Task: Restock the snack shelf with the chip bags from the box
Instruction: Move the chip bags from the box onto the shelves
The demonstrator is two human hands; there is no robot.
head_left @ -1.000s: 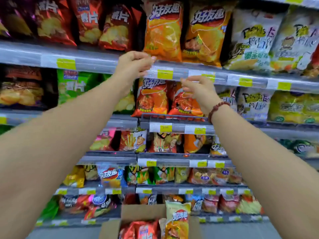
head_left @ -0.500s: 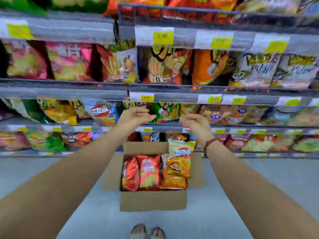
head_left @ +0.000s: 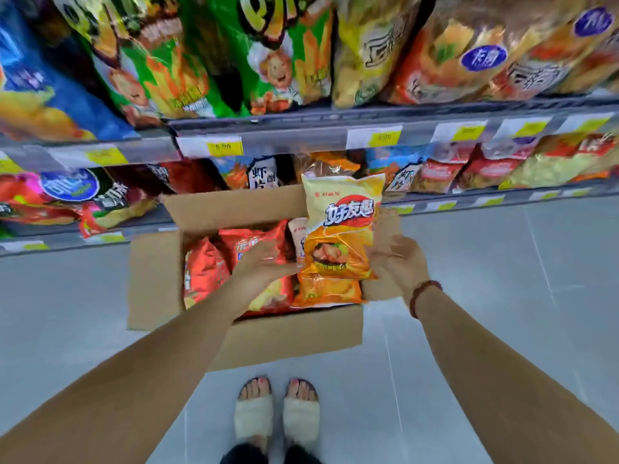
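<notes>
An open cardboard box (head_left: 284, 336) sits on the floor in front of the snack shelf (head_left: 301, 135). A yellow-orange chip bag (head_left: 341, 229) stands upright in its right half, above another orange bag (head_left: 328, 293) lying flat. Red chip bags (head_left: 204, 269) fill the left half. My left hand (head_left: 264, 266) reaches over the red bags, its straight fingers at the upright bag's lower left edge. My right hand (head_left: 398, 262) is held palm-in at the bag's lower right edge, fingers spread and blurred. Neither hand curls round the bag.
Full rows of snack bags line the shelves above and behind the box, with yellow price tags (head_left: 221, 149) along the rails. Grey tiled floor (head_left: 485, 296) spreads to both sides. My feet in pale slippers (head_left: 278, 416) stand just before the box.
My view dropped from the upper shelves to the box on the floor. Both hands came down from the shelf rail to either side of the upright yellow-orange bag.
</notes>
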